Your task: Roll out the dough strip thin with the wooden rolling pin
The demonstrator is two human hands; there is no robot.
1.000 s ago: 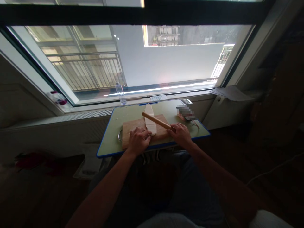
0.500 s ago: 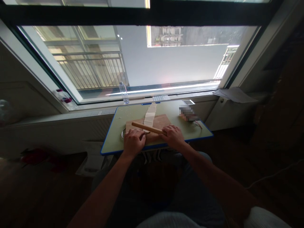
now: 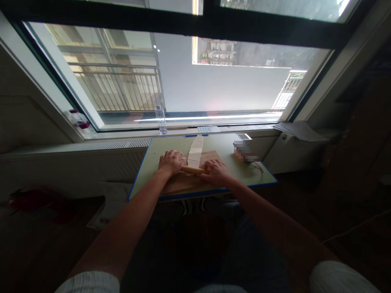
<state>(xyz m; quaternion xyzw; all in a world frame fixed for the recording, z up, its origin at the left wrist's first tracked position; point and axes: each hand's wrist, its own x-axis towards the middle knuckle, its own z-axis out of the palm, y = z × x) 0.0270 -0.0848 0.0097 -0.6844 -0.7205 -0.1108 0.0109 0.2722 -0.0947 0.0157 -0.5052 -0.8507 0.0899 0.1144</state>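
Observation:
A wooden rolling pin (image 3: 194,170) lies crosswise over the near end of a long pale strip of dough (image 3: 195,152). My left hand (image 3: 172,162) is closed over the pin's left end, and my right hand (image 3: 216,171) is closed round its right end. Beneath them is a brown wooden board (image 3: 183,184), partly covered by my hands. The dough runs from the pin across the board and onto the far side of the small green table (image 3: 146,171) with a blue edge.
On the table's right sits a blurred-out item (image 3: 244,151). A clear plastic bottle (image 3: 160,120) stands on the sill behind, and another bottle with a purple label (image 3: 80,122) is further left. Papers (image 3: 297,130) lie at the right, beside the window.
My left hand has moved up from the board's near left part onto the rolling pin's left end. The pin has turned from slanting to nearly level and now rests on the dough.

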